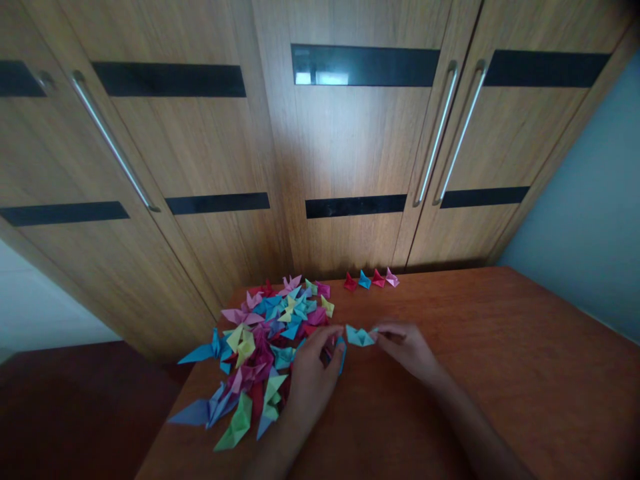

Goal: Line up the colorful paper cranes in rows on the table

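Note:
A small light-teal paper boat (359,337) is held just above the table between my two hands. My right hand (407,348) pinches its right end between thumb and fingers. Close to the boat's left tip is my left hand (314,370), its thumb and index finger curved and slightly apart; whether they touch the boat is unclear. Under and beside my left hand lies a heap of folded paper figures (261,340) in pink, blue, green, yellow and red. A blue folded piece (343,357) shows by the left thumb, partly hidden.
Along the table's back edge stand several small paper boats in a row, among them a blue one (365,279) and a pink one (392,277). The brown wooden table (500,347) meets a wooden wardrobe (350,147) with metal handles. A pale wall (580,220) rises at right.

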A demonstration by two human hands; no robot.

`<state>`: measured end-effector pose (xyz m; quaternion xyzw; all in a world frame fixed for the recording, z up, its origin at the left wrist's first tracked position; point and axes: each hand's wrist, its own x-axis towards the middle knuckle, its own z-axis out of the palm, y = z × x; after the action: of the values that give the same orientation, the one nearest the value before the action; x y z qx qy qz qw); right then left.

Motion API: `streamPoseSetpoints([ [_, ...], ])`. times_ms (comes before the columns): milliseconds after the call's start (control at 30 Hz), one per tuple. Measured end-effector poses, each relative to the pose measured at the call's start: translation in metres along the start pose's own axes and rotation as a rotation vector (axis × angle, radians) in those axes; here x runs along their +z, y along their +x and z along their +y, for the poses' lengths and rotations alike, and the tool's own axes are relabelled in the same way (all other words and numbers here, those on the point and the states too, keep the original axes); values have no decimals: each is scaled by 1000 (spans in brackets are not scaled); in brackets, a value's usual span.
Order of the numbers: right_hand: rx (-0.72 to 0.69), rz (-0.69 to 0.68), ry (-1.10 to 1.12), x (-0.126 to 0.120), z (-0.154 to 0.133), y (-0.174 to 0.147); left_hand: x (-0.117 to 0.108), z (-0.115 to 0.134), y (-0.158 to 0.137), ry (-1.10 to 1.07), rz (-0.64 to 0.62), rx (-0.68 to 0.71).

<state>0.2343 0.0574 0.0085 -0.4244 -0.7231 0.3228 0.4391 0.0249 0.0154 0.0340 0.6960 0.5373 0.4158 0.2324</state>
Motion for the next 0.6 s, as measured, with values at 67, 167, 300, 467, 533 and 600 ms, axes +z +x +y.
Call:
streamPoseSetpoints([
  [67, 56, 169, -10, -19, 18, 0, 0, -1, -8, -19, -15, 9],
  [167, 206, 484, -181, -54, 53, 1, -1, -4, -21, -48, -108, 46],
  [300, 452, 588, -571, -86, 89, 8, -1, -5, -33, -54, -200, 49],
  [467, 691, 456, -835, -88, 106, 30, 3, -3, -39, -3, -230, 51],
  [533, 742, 414, -871, -85, 110, 41, 5, -4, -42, 38, -242, 72],
  [600, 763, 384, -897, -82, 115, 52, 6, -4, -44, 77, -256, 98],
])
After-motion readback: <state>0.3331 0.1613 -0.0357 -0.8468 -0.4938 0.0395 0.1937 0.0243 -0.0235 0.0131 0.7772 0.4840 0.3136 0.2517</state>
